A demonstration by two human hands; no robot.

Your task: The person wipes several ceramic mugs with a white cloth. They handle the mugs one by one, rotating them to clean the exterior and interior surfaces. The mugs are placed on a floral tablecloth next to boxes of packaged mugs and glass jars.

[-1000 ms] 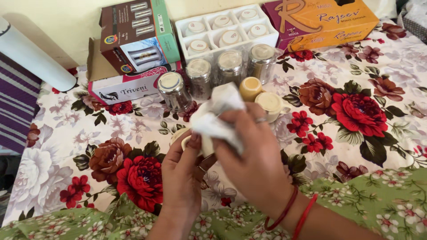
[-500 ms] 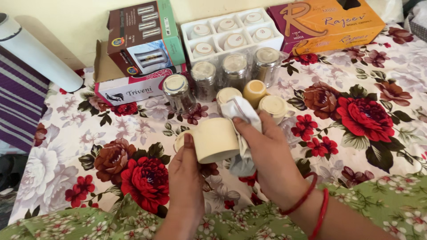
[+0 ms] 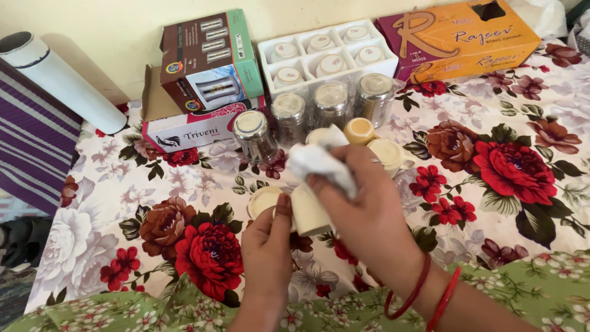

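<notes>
Two hands (image 3: 319,227) work above a rose-printed bedsheet (image 3: 510,166).

Cream mug (image 3: 305,212); white cloth (image 3: 319,163). Bedsheet (image 3: 491,123): white ground, red, maroon and grey-white roses, dark green leaves. 2 red bangles (image 3: 424,292). Orange-and-purple box (image 3: 458,34); brown-and-green box (image 3: 209,58); white tray (image 3: 329,52). Purple striped fabric (image 3: 31,147).

Right hand (image 3: 362,203) with the white cloth (image 3: 319,161) now sits over the top of the cream mug (image 3: 304,209), covering most of it; half a second ago the cloth hung beside the mug's side. Left hand (image 3: 267,249) grips the mug lower, thumb on its rim. The mug is tilted more steeply.
</notes>
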